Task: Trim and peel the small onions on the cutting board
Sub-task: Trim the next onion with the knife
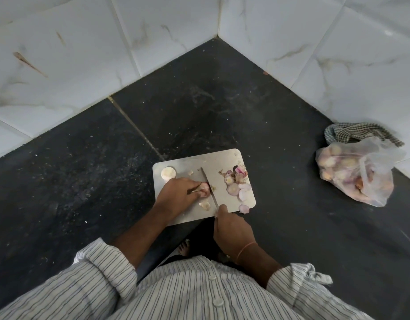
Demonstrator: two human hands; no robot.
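While both hands work, no writing shows on the bag [356, 176].

— Views on record?
— One only, head-worn, wide-angle. No second view, so no overlap to report.
— Direction?
— Forward and steeply down, over the wearer's striped shirt [188, 294], which fills the bottom edge.
— What sits at centre?
— The board [222, 161], slightly below centre, near the lens, on a dark counter [84, 181]. Both hands reach in from the bottom: left hand [178, 192], right hand [231, 229].
— Far limits?
— Tiled walls [61, 54] meeting in a corner at top centre. A bag [356, 174] lies near the right edge. Lines bow towards the margins.
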